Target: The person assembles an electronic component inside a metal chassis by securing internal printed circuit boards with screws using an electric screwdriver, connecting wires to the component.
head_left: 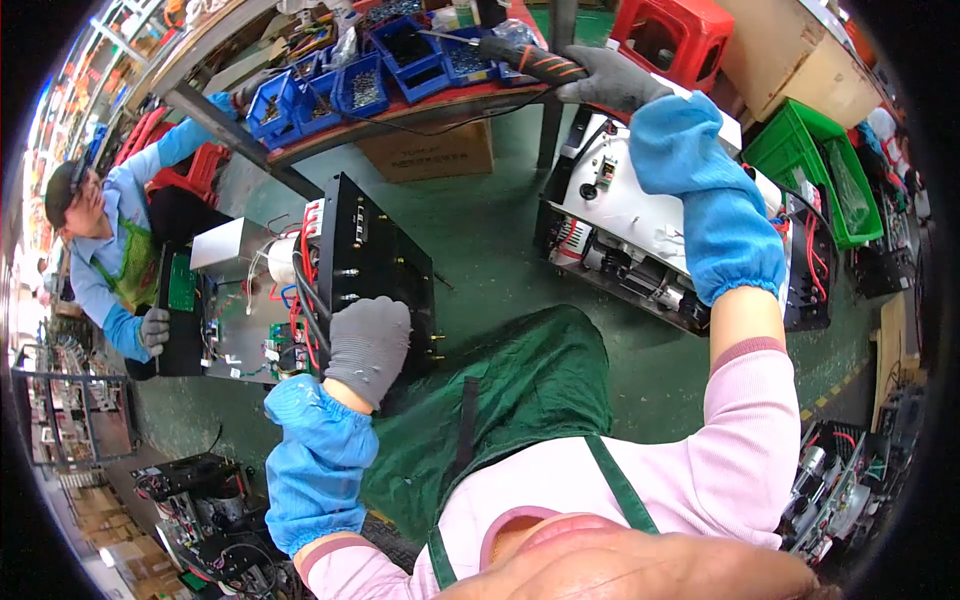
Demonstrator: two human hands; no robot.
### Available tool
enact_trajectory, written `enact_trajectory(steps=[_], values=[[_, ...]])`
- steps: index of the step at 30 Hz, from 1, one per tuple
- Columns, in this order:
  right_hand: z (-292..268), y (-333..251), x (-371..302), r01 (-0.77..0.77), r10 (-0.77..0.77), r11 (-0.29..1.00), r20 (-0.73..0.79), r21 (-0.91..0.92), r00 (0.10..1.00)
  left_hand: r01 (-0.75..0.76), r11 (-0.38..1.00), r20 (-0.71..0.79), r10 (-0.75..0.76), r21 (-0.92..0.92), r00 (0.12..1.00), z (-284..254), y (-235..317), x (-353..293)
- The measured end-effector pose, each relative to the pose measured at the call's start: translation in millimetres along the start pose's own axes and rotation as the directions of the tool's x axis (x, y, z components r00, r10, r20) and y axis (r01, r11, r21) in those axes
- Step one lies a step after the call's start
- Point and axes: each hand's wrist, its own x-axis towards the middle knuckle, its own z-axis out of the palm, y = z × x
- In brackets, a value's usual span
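My right hand [615, 82], in a grey glove, is closed around the black and orange handle of a screwdriver [545, 66]. Its long shank points left, over the blue parts bins [408, 48]. My left hand [370, 345], also gloved, is curled against the black panel [385, 255] of an opened machine [255, 330] on the left. Whatever its fingers hold is hidden. Red and black wires, a metal box and green circuit boards show inside this machine. Beneath my right forearm stands a second opened machine [640, 240] with a white inner plate.
A co-worker [110, 240] sits at the left, one gloved hand on the left machine's far edge. The bins rest on a red-topped bench [400, 108]. A red stool [675, 40] and a green crate [815, 165] stand at the right. More machine units [205, 520] lie lower left.
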Motion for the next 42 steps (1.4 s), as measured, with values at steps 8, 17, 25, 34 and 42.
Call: enact_trajectory(steps=[8, 17, 25, 34, 42], values=[[-7, -7, -1, -0.051, 0.049, 0.999, 0.083, 0.017, 0.995, 0.274, 0.959, -0.018, -0.273, 0.075, 0.962, 27, -73, -15], [-6, -17, 2, -0.062, 0.062, 0.998, 0.088, -0.002, 0.994, -0.008, 0.834, -0.265, -0.167, -0.552, 0.950, -8, 71, 133], [-5, -31, -4, -0.165, 0.162, 0.986, 0.109, 0.011, 0.981, 0.022, 0.756, -0.275, -0.265, -0.654, 0.924, -33, 124, 204], [17, -64, -48, -0.032, 0.030, 0.989, 0.018, 0.144, 0.999, -0.195, 0.694, -0.423, -0.173, -0.693, 0.889, 3, 126, 148], [-53, -89, -75, 0.249, -0.323, 0.944, -0.443, -0.217, 0.837, -0.384, 0.614, -0.610, -0.206, -0.690, 0.765, 32, 100, 102]])
